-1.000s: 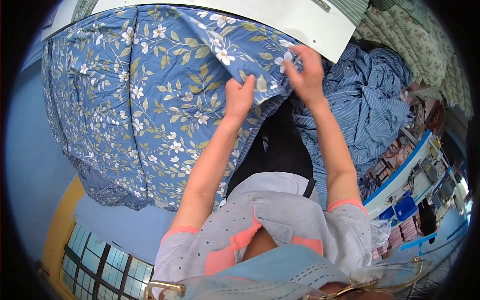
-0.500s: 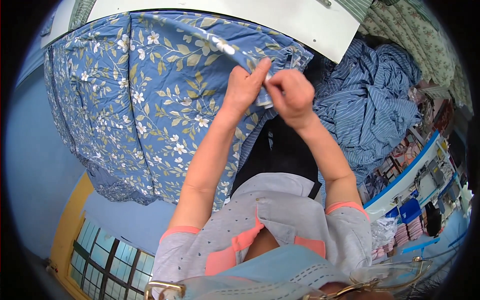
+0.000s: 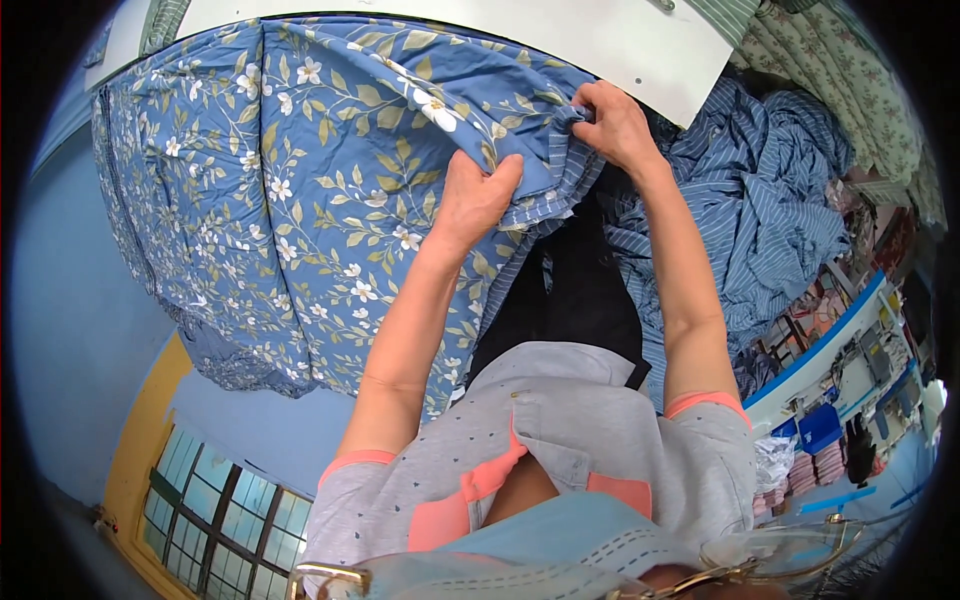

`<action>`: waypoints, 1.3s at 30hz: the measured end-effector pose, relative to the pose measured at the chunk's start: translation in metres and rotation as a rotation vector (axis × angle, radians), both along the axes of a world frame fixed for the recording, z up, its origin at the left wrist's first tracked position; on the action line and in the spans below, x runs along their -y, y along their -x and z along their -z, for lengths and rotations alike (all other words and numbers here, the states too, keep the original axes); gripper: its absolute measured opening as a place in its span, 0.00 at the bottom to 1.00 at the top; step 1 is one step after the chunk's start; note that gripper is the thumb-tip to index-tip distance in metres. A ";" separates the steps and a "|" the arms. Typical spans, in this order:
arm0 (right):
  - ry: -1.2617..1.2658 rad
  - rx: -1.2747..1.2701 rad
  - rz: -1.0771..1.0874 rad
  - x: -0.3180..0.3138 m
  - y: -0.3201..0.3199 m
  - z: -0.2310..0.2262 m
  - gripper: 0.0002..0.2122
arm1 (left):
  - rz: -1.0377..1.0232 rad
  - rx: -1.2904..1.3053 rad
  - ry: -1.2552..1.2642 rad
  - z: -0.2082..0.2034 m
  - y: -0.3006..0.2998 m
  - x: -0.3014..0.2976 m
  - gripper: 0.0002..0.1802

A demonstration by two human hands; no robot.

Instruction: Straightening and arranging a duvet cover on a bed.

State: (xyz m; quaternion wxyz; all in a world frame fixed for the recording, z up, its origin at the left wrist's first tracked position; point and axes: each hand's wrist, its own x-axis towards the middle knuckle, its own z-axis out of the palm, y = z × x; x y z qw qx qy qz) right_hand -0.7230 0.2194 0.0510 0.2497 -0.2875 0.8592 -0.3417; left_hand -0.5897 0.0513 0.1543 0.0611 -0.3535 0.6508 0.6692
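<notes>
A large blue floral fabric (image 3: pixel 340 130) with white flowers and green leaves lies spread in front of me. Its right end shows a blue striped underside (image 3: pixel 570 165) and a frayed edge. My left hand (image 3: pixel 475 198) grips a raised fold near that end, thumb on top, the other fingers partly hidden by cloth. Farther right, my right hand (image 3: pixel 615 125) pinches the corner of the fabric between thumb and fingers. Between the two hands the cloth is folded over, and a ridge runs from it toward the far left.
A white tabletop (image 3: pixel 560 40) lies beyond the fabric. To the right is a heap of blue striped cloth (image 3: pixel 740 190), with a pale floral cloth (image 3: pixel 850 90) behind it. A cluttered blue-edged bench (image 3: pixel 830 350) stands at the lower right. A barred window (image 3: pixel 220 520) is at lower left.
My hands were close together at the fabric's edge. Now they are apart: the right has moved up and right to the corner, the left slightly down and left. The striped underside shows more.
</notes>
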 end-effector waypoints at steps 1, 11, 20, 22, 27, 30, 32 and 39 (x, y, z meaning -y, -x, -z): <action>0.114 0.016 0.019 -0.001 0.000 0.000 0.10 | -0.024 -0.020 -0.017 -0.002 0.002 -0.001 0.09; 0.647 0.166 0.290 -0.012 -0.029 -0.050 0.09 | 0.187 0.103 0.074 -0.018 0.019 0.013 0.09; 0.646 0.193 0.228 -0.030 0.006 0.011 0.10 | 0.456 0.261 -0.125 -0.055 0.053 0.064 0.13; 0.612 0.215 0.175 -0.034 0.008 0.015 0.11 | 0.436 0.223 -0.170 -0.045 0.058 0.066 0.15; 0.725 0.673 0.256 -0.031 0.008 0.005 0.11 | 0.681 0.344 0.164 0.016 0.088 0.047 0.17; 0.792 0.555 0.220 -0.023 -0.001 -0.020 0.11 | 0.730 0.372 0.086 0.030 0.091 0.034 0.17; 0.723 0.208 0.154 -0.015 -0.009 -0.043 0.11 | 0.442 0.259 -0.241 0.014 0.091 0.022 0.21; 0.674 -0.019 0.091 0.003 -0.045 -0.082 0.09 | 0.519 0.293 0.082 0.000 0.061 0.017 0.14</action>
